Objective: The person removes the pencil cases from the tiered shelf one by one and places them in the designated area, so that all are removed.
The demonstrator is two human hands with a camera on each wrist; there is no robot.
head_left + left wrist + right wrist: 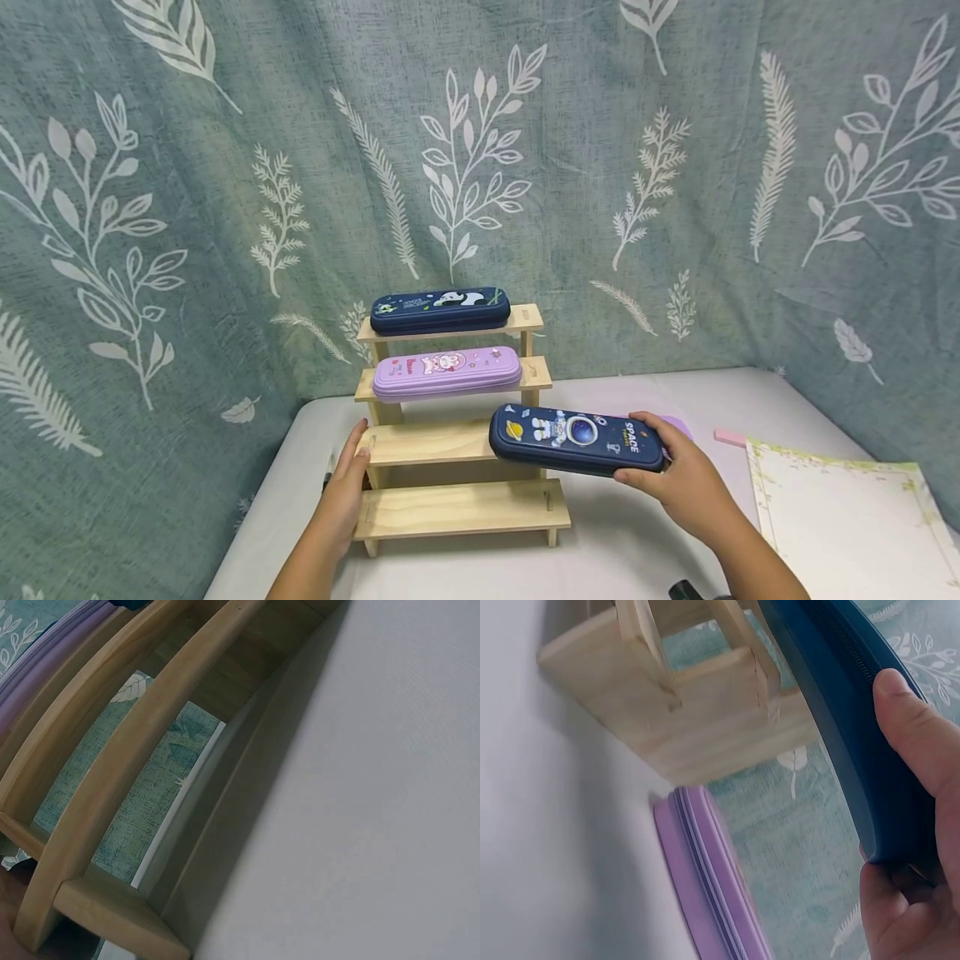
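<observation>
My right hand (pixel 693 483) grips the right end of a dark blue pencil case (pixel 573 440) printed with an astronaut and "SPACE". In the right wrist view the thumb presses along its zipped side. The case is raised, its left end overlapping the third tier of a stepped wooden rack (pixel 461 508). At the rack's left end, my left hand (pixel 341 492) touches the third tier with fairly straight fingers; only a sliver of it shows in the left wrist view. A dark blue panda case (pixel 442 310) lies on the top tier, a lilac case (pixel 447 372) on the second.
Behind the held case a purple case (pixel 705 877) sits on the white table (pixel 622 542), mostly hidden in the head view. To the right are a pink block (pixel 730 437) and a floral-edged sheet (pixel 847 517). A leaf-patterned curtain (pixel 525 167) hangs behind.
</observation>
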